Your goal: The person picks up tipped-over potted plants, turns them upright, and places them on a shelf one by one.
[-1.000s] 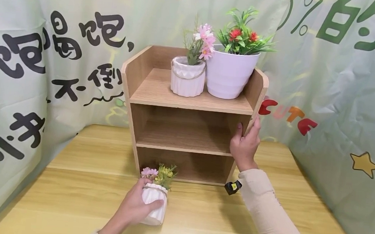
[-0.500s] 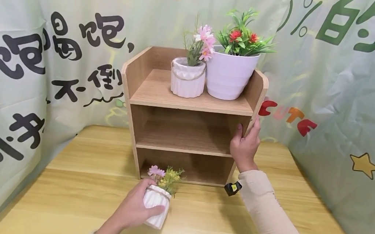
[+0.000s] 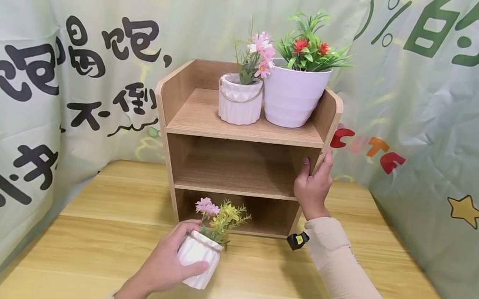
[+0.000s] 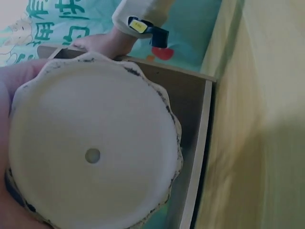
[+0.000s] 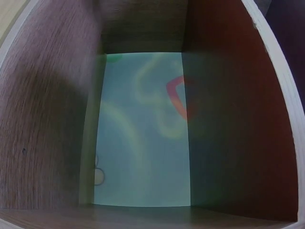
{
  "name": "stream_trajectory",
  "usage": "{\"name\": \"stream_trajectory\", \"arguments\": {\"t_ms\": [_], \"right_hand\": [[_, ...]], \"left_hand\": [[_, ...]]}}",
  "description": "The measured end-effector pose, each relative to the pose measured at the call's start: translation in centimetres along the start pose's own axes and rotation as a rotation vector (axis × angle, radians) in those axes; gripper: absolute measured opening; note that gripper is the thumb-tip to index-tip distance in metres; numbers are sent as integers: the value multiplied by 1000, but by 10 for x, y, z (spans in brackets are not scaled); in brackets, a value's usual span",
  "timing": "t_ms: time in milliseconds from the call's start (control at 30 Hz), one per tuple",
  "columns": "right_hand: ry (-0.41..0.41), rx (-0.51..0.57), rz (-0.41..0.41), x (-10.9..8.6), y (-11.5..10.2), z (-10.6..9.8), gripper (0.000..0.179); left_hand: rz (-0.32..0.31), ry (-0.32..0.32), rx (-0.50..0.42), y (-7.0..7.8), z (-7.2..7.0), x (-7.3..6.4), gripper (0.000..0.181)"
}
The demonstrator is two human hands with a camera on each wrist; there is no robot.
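My left hand (image 3: 165, 258) holds a small white ribbed flower pot (image 3: 198, 254) with pink and yellow artificial flowers (image 3: 222, 216), tilted in front of the wooden shelf (image 3: 195, 118). From the left wrist, the pot's round underside (image 4: 95, 114) with a drain hole faces the camera, raised off the table. At the shelf's right side panel, my right hand (image 3: 313, 187) grips the edge, thumb on the inner face and fingers outside. Atop the shelf stand a white pot (image 3: 239, 105) with pink flowers and a larger white pot (image 3: 294, 97) with red flowers and green leaves.
The shelf has two lower compartments, and the right wrist view shows a compartment wall (image 5: 238, 133) with the back open to the curtain. Printed curtains (image 3: 434, 136) surround the wooden table (image 3: 101, 237). A small black wrist camera (image 3: 297, 240) sits below the right wrist.
My left hand has lifted the flower pot slightly and tilted it so its flowers lean right and toward the shelf's bottom compartment. The right hand has stayed on the shelf.
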State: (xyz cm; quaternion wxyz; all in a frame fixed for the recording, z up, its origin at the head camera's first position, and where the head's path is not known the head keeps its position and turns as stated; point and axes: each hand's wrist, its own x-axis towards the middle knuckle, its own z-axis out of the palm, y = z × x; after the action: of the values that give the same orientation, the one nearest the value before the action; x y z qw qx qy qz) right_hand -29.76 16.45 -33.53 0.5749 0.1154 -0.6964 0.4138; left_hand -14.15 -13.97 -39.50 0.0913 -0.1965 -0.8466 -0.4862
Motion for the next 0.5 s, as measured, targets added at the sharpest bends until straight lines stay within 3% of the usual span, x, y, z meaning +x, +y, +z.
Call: {"name": "stream_trajectory", "arguments": {"t_ms": [267, 500], "right_hand": [[-9, 2, -11, -1, 1, 0, 50], [-14, -5, -18, -1, 2, -1, 51]], "left_hand": [[277, -29, -6, 0, -5, -1, 55], [366, -37, -65, 12, -14, 1, 59]]}}
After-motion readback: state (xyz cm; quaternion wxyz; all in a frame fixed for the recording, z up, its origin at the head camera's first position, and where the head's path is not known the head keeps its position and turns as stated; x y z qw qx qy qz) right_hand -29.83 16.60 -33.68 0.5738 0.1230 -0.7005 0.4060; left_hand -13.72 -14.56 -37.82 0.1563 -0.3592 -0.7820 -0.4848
